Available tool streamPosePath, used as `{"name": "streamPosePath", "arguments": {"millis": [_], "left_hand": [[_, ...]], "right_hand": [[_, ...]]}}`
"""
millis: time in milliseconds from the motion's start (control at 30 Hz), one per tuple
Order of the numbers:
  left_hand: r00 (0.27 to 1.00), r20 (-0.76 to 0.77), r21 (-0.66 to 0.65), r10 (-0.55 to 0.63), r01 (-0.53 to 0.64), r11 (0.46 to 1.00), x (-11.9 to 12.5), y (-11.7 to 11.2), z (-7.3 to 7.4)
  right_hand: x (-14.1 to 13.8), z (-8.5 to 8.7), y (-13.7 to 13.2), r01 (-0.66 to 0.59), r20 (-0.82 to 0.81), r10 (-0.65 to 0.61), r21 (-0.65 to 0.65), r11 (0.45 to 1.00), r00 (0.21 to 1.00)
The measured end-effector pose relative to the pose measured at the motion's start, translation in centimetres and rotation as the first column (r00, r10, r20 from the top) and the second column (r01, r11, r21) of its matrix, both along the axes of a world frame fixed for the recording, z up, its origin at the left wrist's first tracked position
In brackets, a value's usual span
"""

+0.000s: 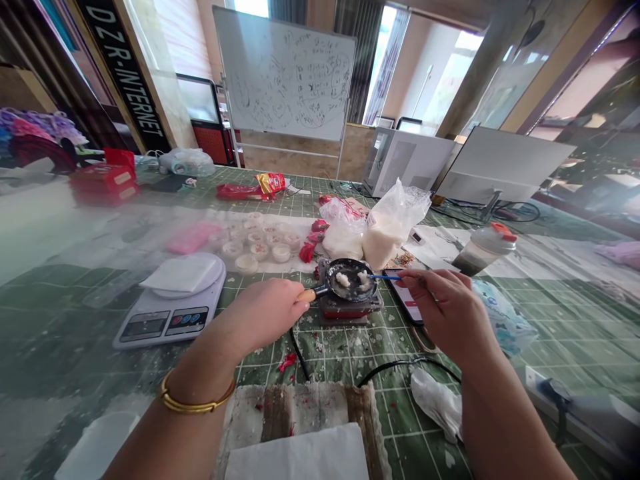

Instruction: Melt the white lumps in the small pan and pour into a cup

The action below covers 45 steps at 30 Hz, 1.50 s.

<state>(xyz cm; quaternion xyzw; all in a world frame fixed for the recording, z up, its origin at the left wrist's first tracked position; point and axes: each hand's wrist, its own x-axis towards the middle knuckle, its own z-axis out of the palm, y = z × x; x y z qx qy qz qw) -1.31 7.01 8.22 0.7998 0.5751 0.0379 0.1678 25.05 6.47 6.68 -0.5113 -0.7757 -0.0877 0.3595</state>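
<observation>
1. Nearest the person, a stained cloth (300, 413) lies at the table edge with white paper (305, 457) on it, probably as a place to set things down or wipe up. Red and white crumbs dot the green mat (350, 353) beyond it.
2. The left hand (267, 313) is closed around the wooden handle (306, 295) of a small black pan (350, 280). This grip likely steadies the pan against the push of the tool and leaves the fingers clear of the hot metal.
3. The pan sits on a small red heater (347, 308) in the middle of the mat. A black cable (300, 357) runs from the heater back towards the person.
4. The right hand (445, 310) pinches a thin blue spoon (385, 277) at its far end, and the tip rests among white lumps (344, 279) in the pan. Holding it by the end seems to keep the fingers away from the heat.
5. A phone (407, 303) lies just beside the heater, partly under the right hand, where its screen is easy to see.
6. To the left stands a scale (170, 310) with a white sheet on its plate.
7. Small filled cups (260, 243) sit in rows behind the scale, and bags (385, 230) of white powder stand open just behind the pan, within easy reach.
8. Farthest off are a bottle (483, 248) and a whiteboard (290, 73).
</observation>
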Motion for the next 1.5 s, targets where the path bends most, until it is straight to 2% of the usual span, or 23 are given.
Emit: {"name": "streamPosePath", "arguments": {"millis": [200,300,400,533,700,800,933,1067,1200,1367,1500], "left_hand": [[1.0,-0.014,0.0,-0.003,0.003,1.0,0.0,0.1,-0.1],[1.0,-0.02,0.003,-0.005,0.005,1.0,0.0,0.1,-0.1],[1.0,-0.016,0.006,-0.004,0.004,1.0,0.1,0.1,0.0],[1.0,-0.027,-0.012,-0.008,0.007,1.0,0.2,-0.1,0.2],[0.999,-0.034,-0.012,-0.002,0.001,1.0,0.1,-0.1,0.2],[0.999,-0.032,-0.01,-0.012,0.012,1.0,0.1,0.0,0.2],[0.999,-0.037,-0.008,-0.005,0.004,1.0,0.2,0.1,0.1],[0.999,-0.034,-0.009,-0.012,0.012,1.0,0.3,0.1,0.0],[0.999,-0.036,-0.013,-0.01,0.01,1.0,0.2,0.1,0.0],[0.999,-0.046,-0.016,-0.018,0.017,1.0,0.1,-0.1,0.0],[0.999,-0.045,-0.012,-0.012,0.011,1.0,0.0,0.0,-0.1]], "right_hand": [[-0.5,0.3,-0.4,-0.133,-0.038,0.13,-0.102,0.986,0.991],[-0.3,0.2,-0.1,-0.104,-0.031,0.102,-0.098,0.99,0.994],[-0.3,0.1,0.1,-0.053,-0.1,0.046,-0.059,0.997,0.994],[-0.6,0.0,0.0,-0.141,-0.089,0.131,-0.122,0.982,0.987],[-0.9,0.0,-0.4,-0.141,-0.133,0.129,-0.091,0.986,0.983],[-0.9,0.1,-0.4,-0.164,-0.082,0.154,-0.132,0.978,0.985],[-0.8,0.2,-0.5,-0.123,-0.118,0.109,-0.112,0.986,0.987],[-0.6,0.4,-0.7,-0.138,-0.077,0.129,-0.133,0.981,0.989],[-0.2,0.8,-1.2,-0.046,-0.135,0.038,-0.057,0.997,0.99],[-0.3,0.4,-0.7,-0.118,-0.072,0.11,-0.113,0.987,0.991],[-0.2,0.3,-0.5,-0.003,-0.052,0.002,-0.022,1.0,0.999]]}}
